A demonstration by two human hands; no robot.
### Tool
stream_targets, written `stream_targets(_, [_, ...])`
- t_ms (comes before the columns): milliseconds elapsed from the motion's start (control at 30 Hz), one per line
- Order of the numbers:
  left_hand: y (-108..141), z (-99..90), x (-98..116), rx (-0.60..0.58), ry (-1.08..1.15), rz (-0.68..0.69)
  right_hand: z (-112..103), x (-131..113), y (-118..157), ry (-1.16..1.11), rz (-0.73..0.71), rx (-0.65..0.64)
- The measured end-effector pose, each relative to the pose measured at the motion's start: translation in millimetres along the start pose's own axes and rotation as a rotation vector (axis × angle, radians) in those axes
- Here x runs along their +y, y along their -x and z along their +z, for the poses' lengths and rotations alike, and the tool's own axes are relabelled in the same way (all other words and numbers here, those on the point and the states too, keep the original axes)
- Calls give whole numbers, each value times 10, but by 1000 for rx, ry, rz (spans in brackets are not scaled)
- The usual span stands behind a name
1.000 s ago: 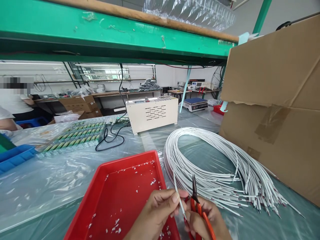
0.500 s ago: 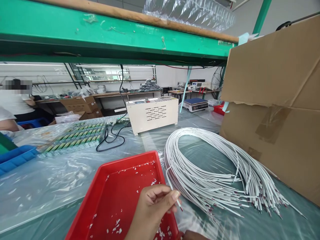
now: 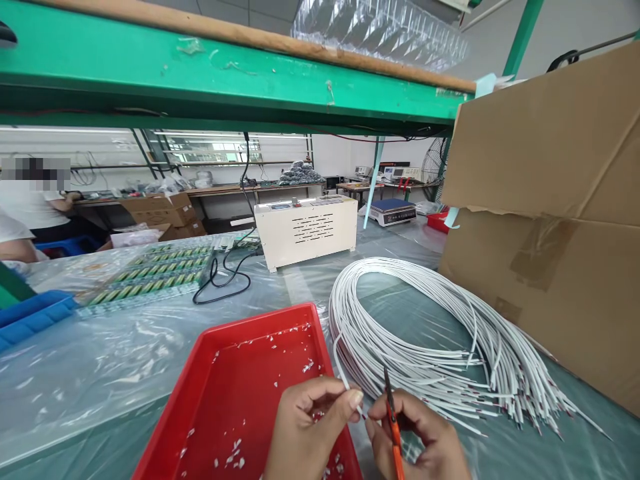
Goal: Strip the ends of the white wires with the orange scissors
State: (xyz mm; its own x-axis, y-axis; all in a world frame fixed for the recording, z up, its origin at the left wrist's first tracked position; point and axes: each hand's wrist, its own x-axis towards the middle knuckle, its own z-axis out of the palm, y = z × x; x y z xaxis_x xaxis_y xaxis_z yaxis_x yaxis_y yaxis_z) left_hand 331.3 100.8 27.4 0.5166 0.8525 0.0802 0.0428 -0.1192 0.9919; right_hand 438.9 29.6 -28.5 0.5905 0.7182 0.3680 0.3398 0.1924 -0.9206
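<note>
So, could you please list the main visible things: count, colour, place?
Rectangular plastic tray: one, red, front centre
Small scraps: many, white, inside tray
Slender looped cables: many, white, right of tray
Slim metal snips: one, orange handles, right hand
Boxy machine: one, cream, behind tray
Flat scale: one, blue top, background right
Cardboard box: one, brown, right
Circuit boards: several, green, left
Plastic bin: one, blue, left edge
Metal beam: one, green, overhead
Shirted people: perhaps two, white, left
Left hand: one, bare, pinching cable
Right hand: one, bare, holding snips
</note>
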Motion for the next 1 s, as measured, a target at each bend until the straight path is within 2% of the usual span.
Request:
stream_targets(367, [8,6,-29,-53,-92,63,52,-11,-34,42,-50,23])
stream_targets(700, [63,109,-61,131,-43,89,78,2,-37,64,-87,48])
stream_targets(1000, [37,124,-80,90,11,79,69,-42,-12,33,-121,76])
